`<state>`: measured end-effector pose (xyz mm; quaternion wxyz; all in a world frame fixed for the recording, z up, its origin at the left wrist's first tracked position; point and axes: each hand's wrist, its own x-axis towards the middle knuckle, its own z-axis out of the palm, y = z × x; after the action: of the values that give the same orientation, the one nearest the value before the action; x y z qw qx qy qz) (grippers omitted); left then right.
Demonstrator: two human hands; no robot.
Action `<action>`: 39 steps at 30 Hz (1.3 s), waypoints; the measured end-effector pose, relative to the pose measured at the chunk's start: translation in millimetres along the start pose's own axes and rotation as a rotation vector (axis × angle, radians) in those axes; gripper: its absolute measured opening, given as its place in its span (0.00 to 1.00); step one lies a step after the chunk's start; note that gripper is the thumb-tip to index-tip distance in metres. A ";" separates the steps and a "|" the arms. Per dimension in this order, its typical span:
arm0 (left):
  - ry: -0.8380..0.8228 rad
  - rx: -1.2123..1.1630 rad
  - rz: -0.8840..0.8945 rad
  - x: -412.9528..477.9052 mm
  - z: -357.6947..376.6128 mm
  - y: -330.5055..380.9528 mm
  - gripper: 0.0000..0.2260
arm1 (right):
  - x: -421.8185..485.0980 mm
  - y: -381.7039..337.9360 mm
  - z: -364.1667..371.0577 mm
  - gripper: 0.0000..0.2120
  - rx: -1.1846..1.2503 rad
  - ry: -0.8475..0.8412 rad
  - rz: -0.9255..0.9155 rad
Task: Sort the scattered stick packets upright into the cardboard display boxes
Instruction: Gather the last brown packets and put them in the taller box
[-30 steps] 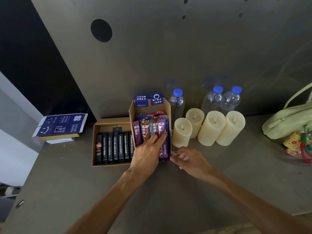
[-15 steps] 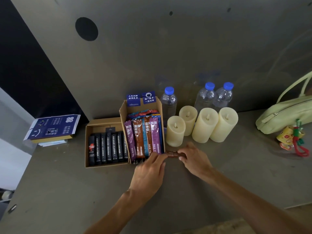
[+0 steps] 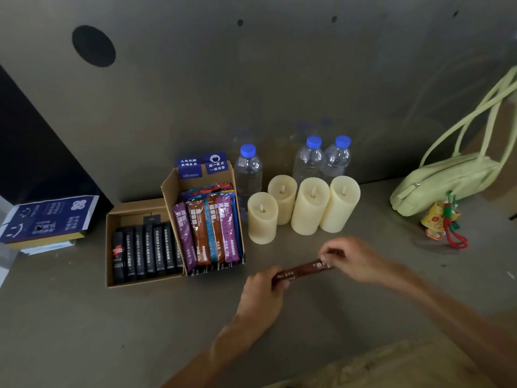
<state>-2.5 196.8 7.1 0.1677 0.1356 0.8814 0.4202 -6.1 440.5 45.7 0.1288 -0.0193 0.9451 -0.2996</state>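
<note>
The left grip (image 3: 261,294) is clamped on the near end of a brown packet (image 3: 303,269), fingers curled round it. The right grip (image 3: 356,259) pinches the far end between thumb and fingertips. The packet spans the gap between the two, lying almost flat just over the bench (image 3: 84,331), with its right end a little farther from the person.

The tall box (image 3: 171,191) with the coloured packets stands ahead and to the left of the left grip. The low box (image 3: 134,212) of black packets sits beyond it, farther left. The brown one most likely belongs in the tall box, beside the matching brown packet.

To do this well, one grip should let go so the other can turn the packet upright. The right grip seems the better holder, pinching near the top and leaving the lower end free to go in first. The left grip can then part the front row to open a slot. The row looks tightly packed, so the packet should slide in along a neighbour rather than be pushed down on top. The candles (image 3: 262,217) stand just ahead of both grips, so the swing wants to stay low and leftward.

Half a second earlier both grips are at the front right corner of the tall box, with only a short piece of the packet showing between them. Now they are nearer the person and farther right, and the whole packet is clear of the box.
</note>
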 end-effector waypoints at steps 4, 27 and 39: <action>-0.050 -0.263 -0.100 -2.1 -9.4 1.8 0.04 | -8.7 -22.9 -35.2 0.12 0.510 0.039 0.094; 0.456 0.236 -0.200 -36.9 -101.3 -59.8 0.10 | 92.0 -210.2 28.1 0.02 -0.009 0.130 -0.311; 0.403 0.518 -0.026 -12.2 -113.8 -47.8 0.14 | 108.9 -219.6 45.6 0.21 -0.234 0.225 -0.341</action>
<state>-42.8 83.9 39.0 -0.0448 0.0766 0.9761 0.1983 -108.6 222.5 110.0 -0.0331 -0.1599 0.9649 -0.2056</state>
